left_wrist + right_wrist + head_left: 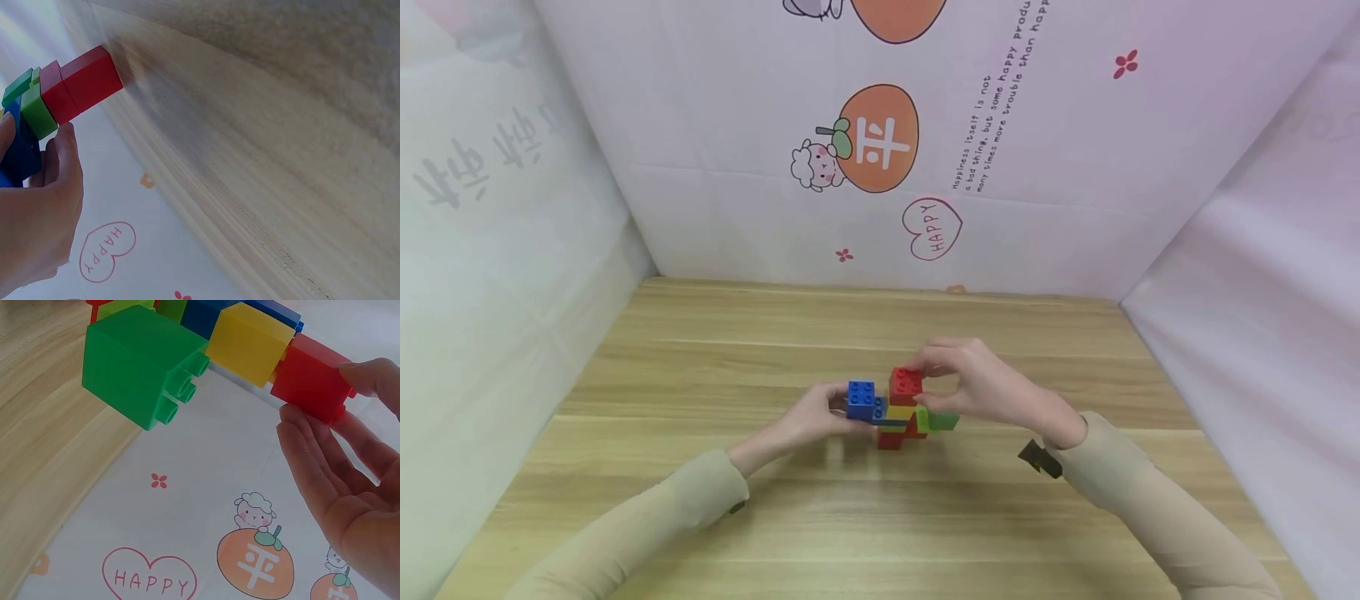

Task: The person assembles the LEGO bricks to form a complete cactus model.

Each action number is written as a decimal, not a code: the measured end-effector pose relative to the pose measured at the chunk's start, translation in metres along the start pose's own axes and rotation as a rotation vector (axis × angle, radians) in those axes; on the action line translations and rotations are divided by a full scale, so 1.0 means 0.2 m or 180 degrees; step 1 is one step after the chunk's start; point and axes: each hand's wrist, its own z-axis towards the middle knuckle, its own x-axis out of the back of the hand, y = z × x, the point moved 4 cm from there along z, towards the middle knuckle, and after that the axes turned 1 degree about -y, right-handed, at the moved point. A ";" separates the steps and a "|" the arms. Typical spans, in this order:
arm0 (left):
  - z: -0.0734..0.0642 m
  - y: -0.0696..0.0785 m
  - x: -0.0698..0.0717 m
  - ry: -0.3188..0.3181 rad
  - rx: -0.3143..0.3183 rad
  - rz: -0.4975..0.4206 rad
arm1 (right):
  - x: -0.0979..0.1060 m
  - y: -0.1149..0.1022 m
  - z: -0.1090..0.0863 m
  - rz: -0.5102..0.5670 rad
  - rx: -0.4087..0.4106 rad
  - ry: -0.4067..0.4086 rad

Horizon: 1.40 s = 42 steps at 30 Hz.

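Observation:
A built stack of toy building bricks stands on the wooden table between both hands. Its top red brick (311, 376) sits over a yellow brick (249, 344), and my right hand (981, 385) pinches that red brick between thumb and fingers. On the left side, my left hand (817, 412) grips the blue bricks (861, 401), thumb on one face and fingers behind. A green brick (139, 364) sticks out on the right side, its studs showing in the right wrist view. Red bricks (81, 84) form the base, with a light green brick (39, 112) above them.
The wooden table (715, 367) runs back to a white printed cloth (737, 217) hung as a wall. Similar white cloth closes off the left side (497, 275) and the right side (1262, 275).

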 end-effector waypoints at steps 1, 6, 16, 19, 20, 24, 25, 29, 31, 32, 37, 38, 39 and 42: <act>0.00 0.00 0.00 0.0000 0.0005 0.0002 | 0.00 0.00 0.00 -0.0024 -0.0002 -0.0007; 0.00 0.00 0.00 -0.0008 0.0029 -0.0002 | 0.00 0.01 0.01 -0.0047 -0.0070 -0.0075; 0.01 0.01 0.01 -0.0011 0.0005 0.0003 | 0.02 0.00 0.03 -0.0059 -0.0245 -0.0212; 0.01 0.01 0.01 -0.0011 0.0011 0.0011 | 0.02 -0.01 0.03 -0.0095 -0.0226 -0.0181; 0.01 0.01 0.01 -0.0008 0.0009 0.0018 | 0.01 -0.01 0.03 -0.0105 -0.0214 -0.0163; 0.01 0.02 0.01 -0.0003 0.0008 0.0026 | 0.01 -0.02 0.03 -0.0168 -0.0179 -0.0096; 0.01 0.02 0.01 -0.0004 0.0004 0.0020 | 0.01 -0.02 0.03 -0.0184 -0.0166 -0.0082; 0.00 0.02 0.01 0.0000 0.0004 -0.0018 | 0.00 -0.02 0.03 -0.0247 -0.0113 -0.0045; 0.00 0.01 0.01 0.0000 0.0021 -0.0051 | 0.00 -0.02 0.03 -0.0251 -0.0094 -0.0036; 0.00 0.01 0.01 -0.0004 0.0032 -0.0063 | 0.00 -0.02 0.03 -0.0255 -0.0093 -0.0038; 0.01 -0.01 0.00 -0.0021 0.0030 -0.0068 | -0.01 0.00 0.01 -0.0258 -0.0113 -0.0043; 0.01 -0.01 0.00 -0.0024 0.0019 -0.0060 | -0.01 0.00 0.01 -0.0272 -0.0116 -0.0031; 0.01 -0.01 0.00 -0.0023 0.0007 -0.0054 | -0.01 0.00 0.00 -0.0281 -0.0116 -0.0017; 0.01 -0.01 0.00 -0.0015 0.0018 -0.0061 | -0.01 0.00 -0.02 -0.0329 -0.0110 0.0036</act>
